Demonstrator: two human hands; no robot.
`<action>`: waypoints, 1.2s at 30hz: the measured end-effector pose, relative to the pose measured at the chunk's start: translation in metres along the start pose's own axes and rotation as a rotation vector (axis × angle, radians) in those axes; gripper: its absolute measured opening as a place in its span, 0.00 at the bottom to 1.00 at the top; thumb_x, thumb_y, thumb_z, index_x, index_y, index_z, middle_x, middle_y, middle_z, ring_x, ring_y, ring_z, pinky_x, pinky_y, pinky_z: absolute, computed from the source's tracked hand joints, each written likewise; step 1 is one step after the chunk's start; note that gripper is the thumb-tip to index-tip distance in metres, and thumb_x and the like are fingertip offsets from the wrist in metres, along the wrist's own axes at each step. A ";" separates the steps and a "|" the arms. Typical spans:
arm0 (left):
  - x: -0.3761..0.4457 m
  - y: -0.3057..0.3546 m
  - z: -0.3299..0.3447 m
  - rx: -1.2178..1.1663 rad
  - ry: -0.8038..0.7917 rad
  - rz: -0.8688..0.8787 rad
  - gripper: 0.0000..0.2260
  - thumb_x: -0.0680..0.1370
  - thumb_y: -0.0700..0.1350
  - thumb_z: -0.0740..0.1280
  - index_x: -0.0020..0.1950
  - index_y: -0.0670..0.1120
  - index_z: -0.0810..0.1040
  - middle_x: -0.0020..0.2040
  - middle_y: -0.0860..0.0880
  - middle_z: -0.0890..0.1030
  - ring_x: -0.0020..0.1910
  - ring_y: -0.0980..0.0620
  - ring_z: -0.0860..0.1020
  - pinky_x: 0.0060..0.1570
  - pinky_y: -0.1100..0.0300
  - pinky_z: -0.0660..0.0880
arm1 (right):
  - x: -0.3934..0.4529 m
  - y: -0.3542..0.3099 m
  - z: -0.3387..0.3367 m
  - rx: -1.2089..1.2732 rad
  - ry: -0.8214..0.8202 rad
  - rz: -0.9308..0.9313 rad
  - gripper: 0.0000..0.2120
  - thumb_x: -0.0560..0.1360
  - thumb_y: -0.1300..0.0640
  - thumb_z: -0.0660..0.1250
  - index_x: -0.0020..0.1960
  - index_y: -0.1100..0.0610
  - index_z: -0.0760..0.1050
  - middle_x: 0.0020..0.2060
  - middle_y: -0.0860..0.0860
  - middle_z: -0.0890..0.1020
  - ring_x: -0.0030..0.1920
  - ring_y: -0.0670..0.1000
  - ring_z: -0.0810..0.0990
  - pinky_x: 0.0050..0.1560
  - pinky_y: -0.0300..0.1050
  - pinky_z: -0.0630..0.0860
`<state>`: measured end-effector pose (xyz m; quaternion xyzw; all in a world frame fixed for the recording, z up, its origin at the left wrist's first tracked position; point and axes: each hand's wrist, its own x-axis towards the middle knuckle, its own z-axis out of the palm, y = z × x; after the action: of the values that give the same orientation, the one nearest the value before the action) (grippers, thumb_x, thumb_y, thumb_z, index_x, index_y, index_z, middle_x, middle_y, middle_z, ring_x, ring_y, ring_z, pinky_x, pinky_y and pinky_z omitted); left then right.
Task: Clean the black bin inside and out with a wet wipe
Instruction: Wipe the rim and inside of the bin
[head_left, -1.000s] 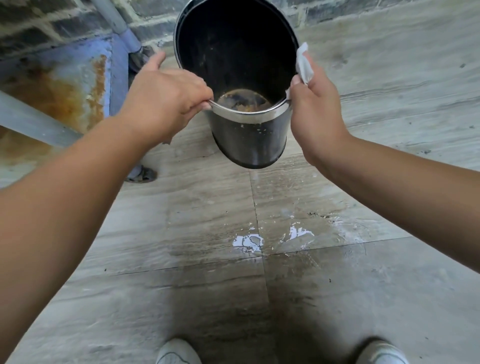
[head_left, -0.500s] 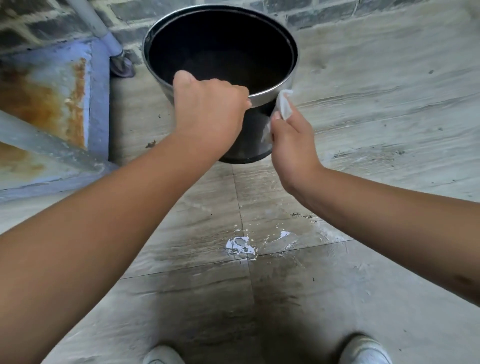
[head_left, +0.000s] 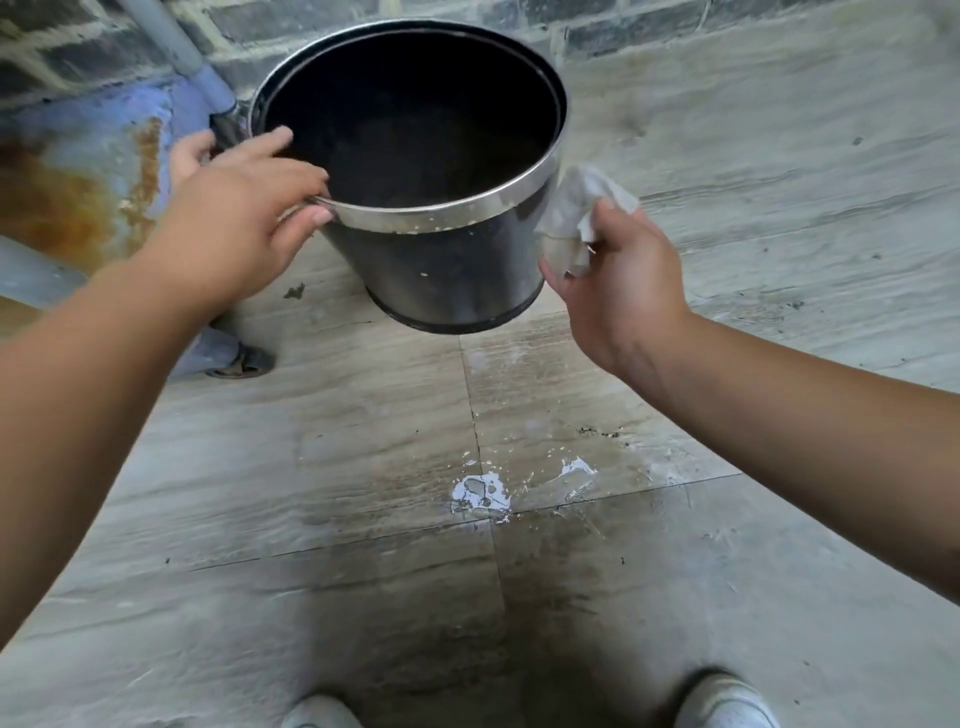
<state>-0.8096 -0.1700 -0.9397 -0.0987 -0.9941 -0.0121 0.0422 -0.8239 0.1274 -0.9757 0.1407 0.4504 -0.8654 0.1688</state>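
**Turning the bin for the next stretch of outer wall**

Hanging off the floor, the black bin (head_left: 441, 260) is tilted with its mouth up and toward the camera, so its dark inside and the steel band round the rim both show. A second ago it was tipped much further, with the opening facing the camera and a brownish patch at the bottom in sight; half a second ago it had swung nearer upright, and it now sits lower in the view.

The left hand (head_left: 244, 218) has shifted along the rim to the left edge. Its grip is closed on the rim, thumb over the band and fingertips tucked under it, and it carries the bin alone.

The right hand (head_left: 618, 291) was pressing the wet wipe (head_left: 576, 218) against the rim and upper side; it has since come away to the bin's right. Its grip is closed round the crumpled, greyed wipe, whose free corner lies just beside the wall; whether they touch I cannot tell.

Pale specks remain on the steel band and on the black wall below it, so I judge the outside only partly done, with the hands resetting between strokes.

Below lie grey floor tiles (head_left: 363, 597) with a white splash (head_left: 480, 493) at a joint. A rust-stained blue panel (head_left: 93, 171) stands to the left.
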 end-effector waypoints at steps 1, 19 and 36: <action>0.003 0.002 0.002 0.025 0.007 0.025 0.09 0.80 0.48 0.62 0.55 0.47 0.79 0.57 0.49 0.82 0.72 0.47 0.67 0.67 0.40 0.50 | 0.002 0.000 0.004 -0.015 0.019 0.004 0.13 0.82 0.62 0.55 0.52 0.51 0.78 0.38 0.49 0.82 0.42 0.49 0.81 0.57 0.48 0.79; 0.002 0.091 0.016 -0.217 0.055 -0.095 0.11 0.81 0.46 0.60 0.45 0.44 0.79 0.41 0.52 0.81 0.71 0.55 0.66 0.61 0.55 0.54 | -0.015 0.042 0.038 -0.534 0.003 -0.195 0.12 0.81 0.53 0.55 0.62 0.49 0.72 0.44 0.46 0.76 0.44 0.42 0.74 0.49 0.38 0.73; 0.000 0.001 -0.023 -0.239 -0.061 0.003 0.15 0.79 0.38 0.63 0.65 0.44 0.76 0.71 0.44 0.70 0.72 0.44 0.63 0.71 0.48 0.59 | -0.046 0.042 0.008 -0.179 -0.217 0.161 0.14 0.81 0.60 0.57 0.57 0.51 0.79 0.50 0.50 0.85 0.54 0.52 0.83 0.54 0.51 0.80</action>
<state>-0.8071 -0.1698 -0.9170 -0.1048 -0.9863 -0.1276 -0.0001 -0.7653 0.1059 -0.9842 0.0663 0.4922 -0.8155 0.2970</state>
